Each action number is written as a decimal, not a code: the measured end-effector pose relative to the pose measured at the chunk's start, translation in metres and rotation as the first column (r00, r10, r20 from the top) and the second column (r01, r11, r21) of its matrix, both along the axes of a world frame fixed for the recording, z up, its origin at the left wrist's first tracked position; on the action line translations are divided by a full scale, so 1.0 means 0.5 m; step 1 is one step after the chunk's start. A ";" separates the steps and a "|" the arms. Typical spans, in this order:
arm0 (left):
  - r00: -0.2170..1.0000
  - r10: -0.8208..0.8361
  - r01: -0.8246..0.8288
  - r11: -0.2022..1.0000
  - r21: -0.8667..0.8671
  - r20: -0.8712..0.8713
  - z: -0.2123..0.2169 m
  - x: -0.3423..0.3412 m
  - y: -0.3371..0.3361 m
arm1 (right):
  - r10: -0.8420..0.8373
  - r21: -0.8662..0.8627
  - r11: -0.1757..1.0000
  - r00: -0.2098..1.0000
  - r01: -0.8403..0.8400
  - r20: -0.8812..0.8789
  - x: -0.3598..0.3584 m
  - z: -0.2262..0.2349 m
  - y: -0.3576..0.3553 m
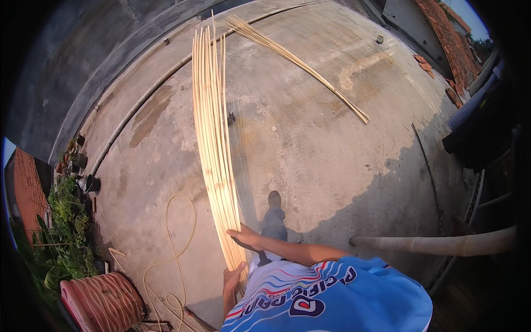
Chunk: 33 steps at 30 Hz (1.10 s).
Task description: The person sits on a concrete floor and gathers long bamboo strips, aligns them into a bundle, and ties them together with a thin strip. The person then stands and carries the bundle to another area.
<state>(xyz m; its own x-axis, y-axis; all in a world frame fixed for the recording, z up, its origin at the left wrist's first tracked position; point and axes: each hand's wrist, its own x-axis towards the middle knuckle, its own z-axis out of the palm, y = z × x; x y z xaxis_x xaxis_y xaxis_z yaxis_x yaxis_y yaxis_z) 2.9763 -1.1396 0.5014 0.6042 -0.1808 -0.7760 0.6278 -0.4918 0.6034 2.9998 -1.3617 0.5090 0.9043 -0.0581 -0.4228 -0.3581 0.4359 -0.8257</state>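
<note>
A long bundle of pale bamboo strips [213,133] stretches from my waist out over the concrete, its far ends fanned slightly apart. My left hand [231,279] grips the bundle low down, close to my body. A little farther along, my right hand [243,235] is closed around its right side, thumb lying on the strips. The undersides of both hands are hidden by the bundle. Farther off to the right, a second, thinner bundle of bamboo strips [310,69] lies on the floor, gathered at its near end and spread at its far end.
A long pipe [145,98] runs along the floor near the grey wall. At lower left stand a reddish drum [105,303] wound with hose or rope, loose coils [176,255] and potted plants [66,232]. A thick bamboo pole [437,243] juts in at right; a thin dark rod [425,160] lies beyond.
</note>
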 end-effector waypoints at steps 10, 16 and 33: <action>1.000 0.006 -0.006 0.997 -0.082 -0.002 0.079 0.340 -0.435 | -0.097 0.026 0.995 0.995 0.096 0.029 0.327 -0.019 -0.392; 0.998 0.055 -0.056 0.996 -0.067 -0.003 0.089 0.491 -0.683 | -0.113 -0.128 0.986 0.993 0.108 -0.033 0.497 -0.009 -0.625; 0.994 0.108 -0.108 0.994 0.004 0.016 0.114 0.873 -1.456 | -0.146 -0.389 0.919 0.970 0.061 -0.194 0.912 0.018 -1.392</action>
